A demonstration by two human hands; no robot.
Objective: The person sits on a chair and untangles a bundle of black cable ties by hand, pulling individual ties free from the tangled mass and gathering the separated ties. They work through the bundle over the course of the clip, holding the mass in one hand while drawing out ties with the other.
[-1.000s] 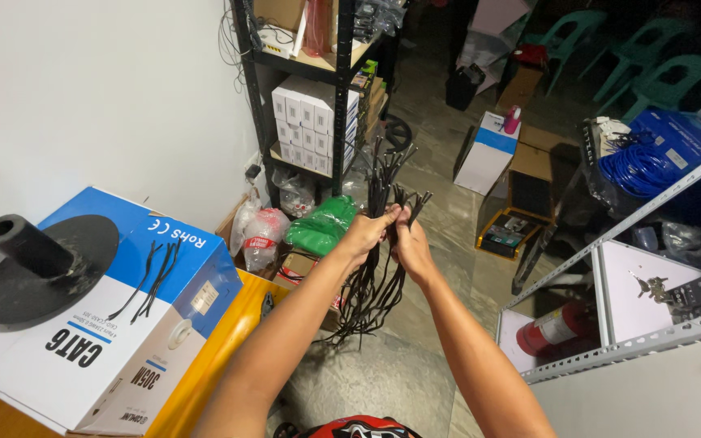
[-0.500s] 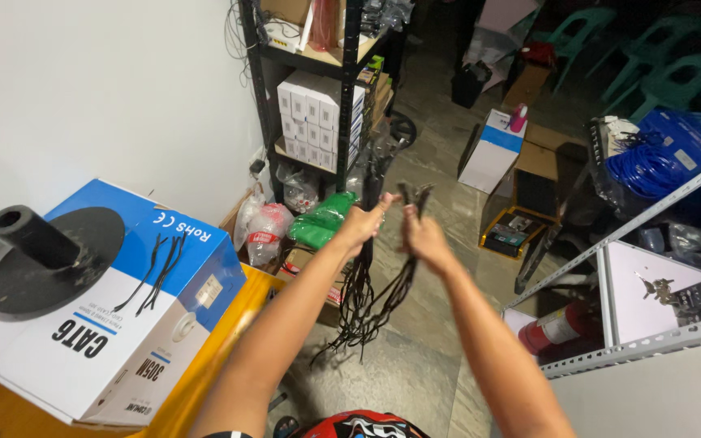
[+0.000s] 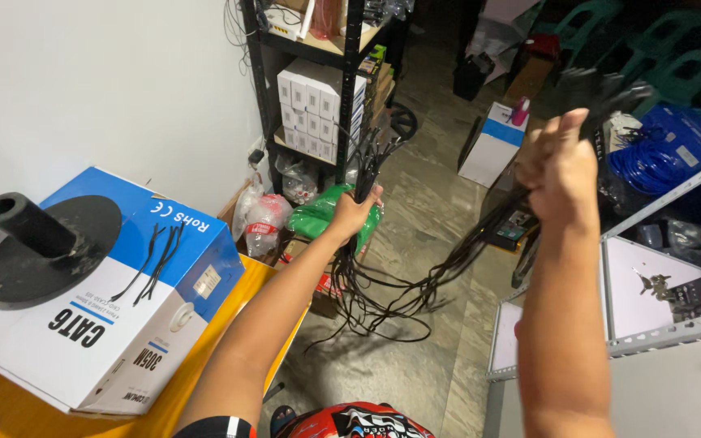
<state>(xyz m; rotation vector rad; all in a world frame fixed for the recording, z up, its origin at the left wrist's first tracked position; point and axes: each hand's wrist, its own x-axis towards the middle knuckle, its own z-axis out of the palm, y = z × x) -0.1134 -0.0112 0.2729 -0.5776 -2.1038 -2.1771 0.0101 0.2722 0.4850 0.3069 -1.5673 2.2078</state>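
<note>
Black cable ties (image 3: 415,284) now hang in two clusters where half a second ago I held them as one bunch: my left hand (image 3: 354,212) is closed around one sheaf, tips fanning upward, while my right hand (image 3: 560,166), fisted on the other, has swung up and away. Loose tails droop between them above the tiled floor (image 3: 415,357), beside the blue-and-white cable box (image 3: 135,324).

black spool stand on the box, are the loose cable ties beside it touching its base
Apart. The head view shows blue box top between the black spool stand base and the loose cable ties lying to its right.
</note>
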